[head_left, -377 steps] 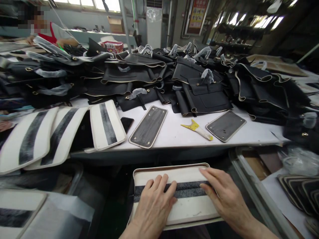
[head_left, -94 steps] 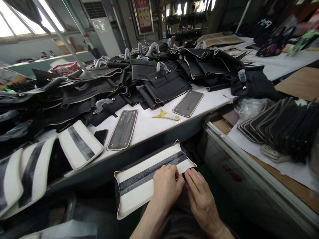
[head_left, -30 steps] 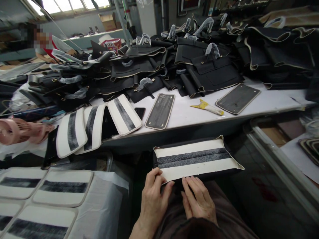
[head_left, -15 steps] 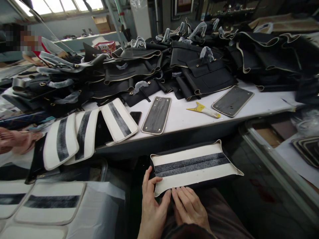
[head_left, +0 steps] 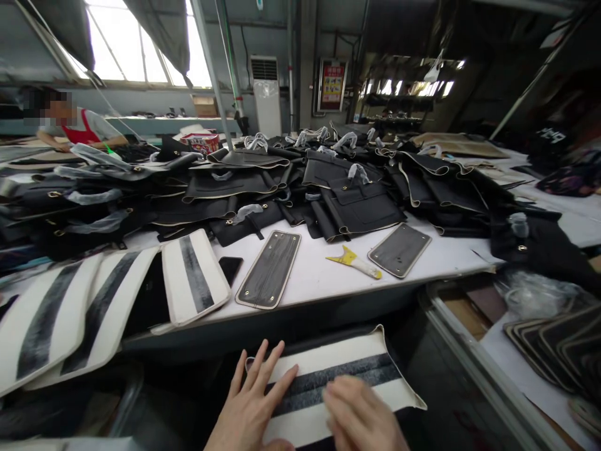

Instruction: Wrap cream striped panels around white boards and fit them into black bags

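Note:
A cream panel with a dark, sticky-looking stripe [head_left: 315, 389] lies over my lap, its corners curling up and black leather-like material showing along its edges. Fingers spread, my left hand [head_left: 256, 401] rests on the panel's left end, across the end of the stripe. My right hand [head_left: 359, 410] is curled into a loose fist over the panel's middle, its knuckles on or just above the stripe. Motion blurs that hand slightly, and I see nothing in its fingers.
Ahead, a white table [head_left: 310, 282] bears a heap of black leather bag pieces [head_left: 361, 210], a yellow-and-white tool [head_left: 354, 262], a grey studded base [head_left: 269, 269] and striped cream panels [head_left: 195, 275]. Dark panels [head_left: 554, 344] are stacked at right. A person in a red apron [head_left: 84, 128] sits far left.
My view has tilted up. My left hand has gone from the panel's near left corner to lying flat on it. The right has left the near edge and curled up over the stripe.

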Motion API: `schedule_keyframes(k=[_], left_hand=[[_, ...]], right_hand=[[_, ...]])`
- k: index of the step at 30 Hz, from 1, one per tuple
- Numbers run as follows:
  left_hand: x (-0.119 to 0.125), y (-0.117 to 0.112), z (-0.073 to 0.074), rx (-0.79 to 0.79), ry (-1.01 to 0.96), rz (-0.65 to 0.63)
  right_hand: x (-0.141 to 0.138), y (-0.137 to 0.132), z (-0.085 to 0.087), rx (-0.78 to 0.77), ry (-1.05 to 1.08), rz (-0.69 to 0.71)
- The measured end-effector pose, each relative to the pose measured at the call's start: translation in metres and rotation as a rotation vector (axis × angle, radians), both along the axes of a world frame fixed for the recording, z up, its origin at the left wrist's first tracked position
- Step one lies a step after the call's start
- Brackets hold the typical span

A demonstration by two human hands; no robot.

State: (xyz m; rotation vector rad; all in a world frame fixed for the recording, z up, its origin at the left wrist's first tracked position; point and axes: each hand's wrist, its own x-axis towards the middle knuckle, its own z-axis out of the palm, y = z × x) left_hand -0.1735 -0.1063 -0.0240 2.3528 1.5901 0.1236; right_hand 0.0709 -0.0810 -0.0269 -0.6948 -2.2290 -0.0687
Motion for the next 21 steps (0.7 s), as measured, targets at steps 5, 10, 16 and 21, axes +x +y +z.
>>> schedule_keyframes(k=[5, 10, 16, 21], left_hand=[[0.031, 0.042, 0.006, -0.160, -0.007, -0.180], [0.068, 0.066, 0.023, -0.229, -0.058, -0.293], [0.109, 0.092, 0.020, -0.281, -0.056, -0.478], [0.141, 0.110, 0.011, -0.154, -0.168, -0.693]], right_hand=[[0.062, 0.131, 0.031, -0.200, -0.256, -0.342], [0.062, 0.242, 0.008, -0.410, -0.352, -0.539], [0.048, 0.275, -0.010, -0.712, -0.293, -0.641], [0.093, 0.213, -0.005, -0.988, -0.052, -0.590]])
